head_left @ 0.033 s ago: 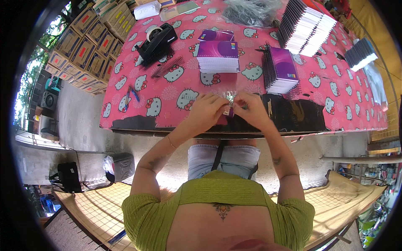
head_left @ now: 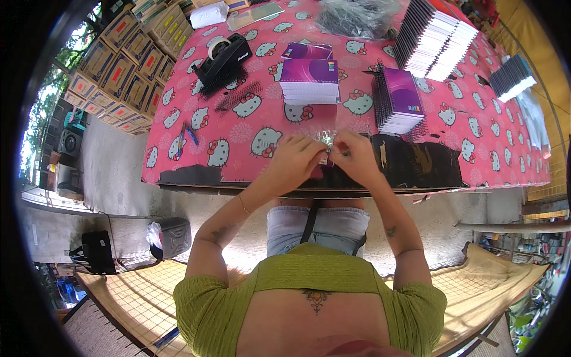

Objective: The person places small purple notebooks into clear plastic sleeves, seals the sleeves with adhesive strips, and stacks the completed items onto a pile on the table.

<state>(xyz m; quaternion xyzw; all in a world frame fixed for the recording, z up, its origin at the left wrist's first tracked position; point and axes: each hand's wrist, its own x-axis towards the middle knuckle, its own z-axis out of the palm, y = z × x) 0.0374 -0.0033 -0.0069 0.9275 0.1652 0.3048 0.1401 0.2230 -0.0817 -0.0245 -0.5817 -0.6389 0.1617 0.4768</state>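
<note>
At the near edge of the table, my left hand and my right hand meet with closed fingertips. Between them is a shiny clear plastic piece, pinched from both sides; its exact kind is partly hidden by the fingers. A little purple shows beneath the fingertips. Just beyond the hands stands a stack of purple-covered paper sets. To the right of my right hand lies a pile of spiral-bound purple notebooks with black coils.
A black tape dispenser and loose black coils lie at the left on the pink patterned tablecloth. Pens rest nearer. Tall notebook stacks and a plastic bag stand at the back. Cartons are piled beyond the table's left side.
Both hands have shifted only very slightly at the same spot. Less purple shows under the fingertips than before.
</note>
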